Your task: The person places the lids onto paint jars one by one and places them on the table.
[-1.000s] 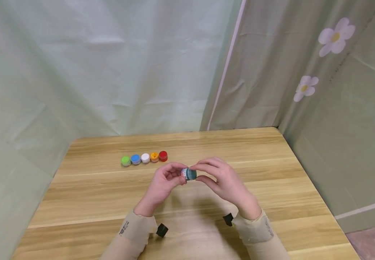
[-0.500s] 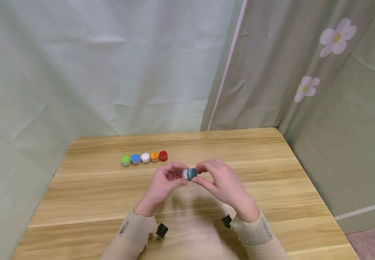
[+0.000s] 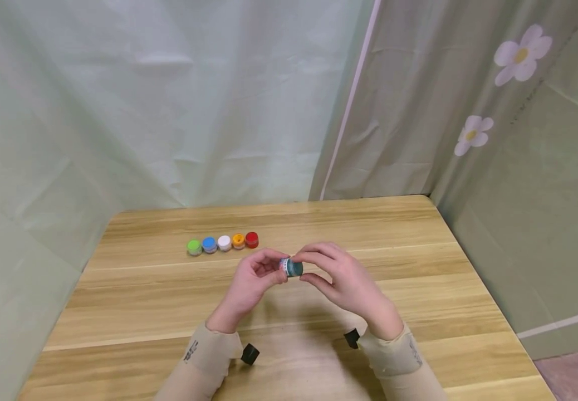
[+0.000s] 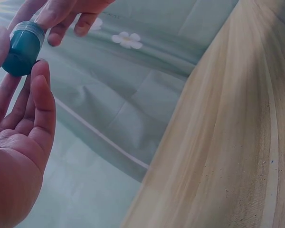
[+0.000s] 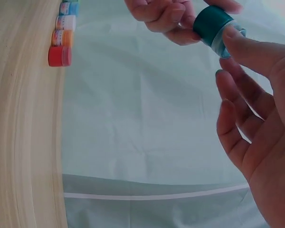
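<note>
A small teal paint jar (image 3: 293,268) is held tilted on its side above the table. My left hand (image 3: 250,281) pinches its left end between thumb and fingers, where a printed white label shows. The right hand (image 3: 343,278) has its forefinger over the jar's upper edge and its thumb below. In the right wrist view, that thumb (image 5: 247,45) lies on the clear rim section of the jar. The left wrist view shows the jar's teal part (image 4: 23,50) between the left thumb and fingers, its ridged clear band facing the right hand.
A row of small paint jars stands toward the back left: green (image 3: 194,247), blue (image 3: 210,245), white (image 3: 224,243), orange (image 3: 238,240) and red (image 3: 251,240). The wooden table (image 3: 394,250) has curtains (image 3: 249,111) behind and beside it.
The right fingers drew in round the jar's right end, then moved back so the forefinger reaches over its top edge again. The jar turned slightly; the left hand stays nearly still.
</note>
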The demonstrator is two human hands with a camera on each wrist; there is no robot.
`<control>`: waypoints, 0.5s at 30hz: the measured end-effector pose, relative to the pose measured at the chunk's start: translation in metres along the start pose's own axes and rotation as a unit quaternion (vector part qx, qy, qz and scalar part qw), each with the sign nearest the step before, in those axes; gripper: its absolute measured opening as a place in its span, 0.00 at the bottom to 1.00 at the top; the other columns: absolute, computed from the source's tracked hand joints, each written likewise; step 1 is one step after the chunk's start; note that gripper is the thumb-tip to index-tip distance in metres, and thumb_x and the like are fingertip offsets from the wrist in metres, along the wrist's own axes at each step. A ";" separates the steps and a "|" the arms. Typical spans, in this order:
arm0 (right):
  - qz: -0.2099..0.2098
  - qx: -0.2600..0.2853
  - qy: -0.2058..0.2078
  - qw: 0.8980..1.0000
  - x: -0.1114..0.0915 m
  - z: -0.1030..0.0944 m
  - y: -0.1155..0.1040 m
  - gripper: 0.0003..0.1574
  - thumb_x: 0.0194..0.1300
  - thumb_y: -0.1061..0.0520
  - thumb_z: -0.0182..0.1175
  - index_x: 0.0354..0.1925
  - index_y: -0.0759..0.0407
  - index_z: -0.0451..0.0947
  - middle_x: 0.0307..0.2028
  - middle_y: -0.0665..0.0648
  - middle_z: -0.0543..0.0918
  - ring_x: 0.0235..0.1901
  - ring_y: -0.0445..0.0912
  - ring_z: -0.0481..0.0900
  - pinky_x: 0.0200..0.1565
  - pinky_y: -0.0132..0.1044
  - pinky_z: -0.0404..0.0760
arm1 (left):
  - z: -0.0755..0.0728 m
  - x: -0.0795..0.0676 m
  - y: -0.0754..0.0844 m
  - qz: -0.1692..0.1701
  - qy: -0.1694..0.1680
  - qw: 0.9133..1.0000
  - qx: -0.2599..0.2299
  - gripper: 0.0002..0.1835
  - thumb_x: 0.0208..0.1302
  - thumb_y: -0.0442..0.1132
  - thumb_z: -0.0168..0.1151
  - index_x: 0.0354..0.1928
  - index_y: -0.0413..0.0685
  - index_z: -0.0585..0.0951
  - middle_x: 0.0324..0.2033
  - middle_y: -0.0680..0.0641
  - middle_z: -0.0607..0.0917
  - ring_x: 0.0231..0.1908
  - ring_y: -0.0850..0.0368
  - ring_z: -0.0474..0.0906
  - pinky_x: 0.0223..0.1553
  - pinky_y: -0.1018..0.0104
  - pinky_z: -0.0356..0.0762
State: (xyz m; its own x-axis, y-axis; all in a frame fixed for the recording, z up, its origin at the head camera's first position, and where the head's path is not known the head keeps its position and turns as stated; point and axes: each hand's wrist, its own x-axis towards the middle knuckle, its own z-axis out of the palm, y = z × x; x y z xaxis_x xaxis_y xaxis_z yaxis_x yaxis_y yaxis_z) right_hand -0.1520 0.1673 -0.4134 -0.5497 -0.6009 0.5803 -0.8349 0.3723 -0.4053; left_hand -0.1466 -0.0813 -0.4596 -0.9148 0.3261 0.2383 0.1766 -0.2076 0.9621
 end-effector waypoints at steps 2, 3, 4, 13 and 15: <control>-0.005 -0.007 0.005 1.000 0.000 0.001 0.000 0.25 0.68 0.59 0.76 0.61 0.52 0.84 0.58 0.50 0.83 0.60 0.46 0.81 0.63 0.38 0.79 | 0.000 0.000 0.000 -0.004 0.000 1.000 0.000 0.14 0.67 0.38 0.76 0.53 0.48 0.87 0.45 0.50 0.88 0.42 0.57 0.82 0.45 0.66 0.85; -0.006 -0.010 0.006 1.000 0.000 0.001 0.000 0.24 0.68 0.58 0.76 0.61 0.52 0.84 0.57 0.50 0.84 0.59 0.46 0.81 0.62 0.39 0.79 | 0.000 0.000 0.000 -0.006 0.000 1.000 0.001 0.14 0.67 0.37 0.76 0.53 0.46 0.87 0.45 0.50 0.88 0.42 0.57 0.82 0.45 0.66 0.86; -0.005 -0.016 0.008 1.000 0.000 0.002 0.000 0.24 0.68 0.57 0.76 0.60 0.52 0.84 0.57 0.50 0.84 0.59 0.46 0.81 0.61 0.39 0.80 | 0.000 0.000 0.000 -0.006 0.001 1.000 0.003 0.14 0.67 0.36 0.76 0.52 0.44 0.86 0.46 0.50 0.88 0.42 0.57 0.83 0.46 0.66 0.86; 0.035 -0.038 -0.013 0.999 0.000 0.007 0.000 0.19 0.72 0.52 0.72 0.57 0.55 0.83 0.53 0.49 0.85 0.54 0.45 0.79 0.56 0.39 0.82 | 0.000 0.001 -0.005 0.004 0.004 1.000 0.005 0.14 0.63 0.29 0.78 0.49 0.44 0.87 0.47 0.50 0.89 0.44 0.57 0.86 0.48 0.64 0.87; 0.049 -0.038 -0.021 0.998 -0.001 0.009 0.000 0.18 0.72 0.52 0.71 0.55 0.56 0.82 0.52 0.49 0.84 0.54 0.45 0.78 0.56 0.40 0.81 | 0.001 0.001 -0.007 0.008 0.001 1.000 0.006 0.15 0.61 0.27 0.78 0.48 0.43 0.86 0.47 0.49 0.89 0.44 0.56 0.87 0.47 0.64 0.87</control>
State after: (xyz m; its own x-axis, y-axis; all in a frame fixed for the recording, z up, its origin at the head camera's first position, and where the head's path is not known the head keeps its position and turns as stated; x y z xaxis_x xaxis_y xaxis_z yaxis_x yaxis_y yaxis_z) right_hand -0.1516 0.1615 -0.4203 -0.6280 -0.5876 0.5103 -0.7782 0.4814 -0.4034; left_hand -0.1484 -0.0788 -0.4659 -0.9126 0.3215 0.2526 0.1946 -0.2018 0.9599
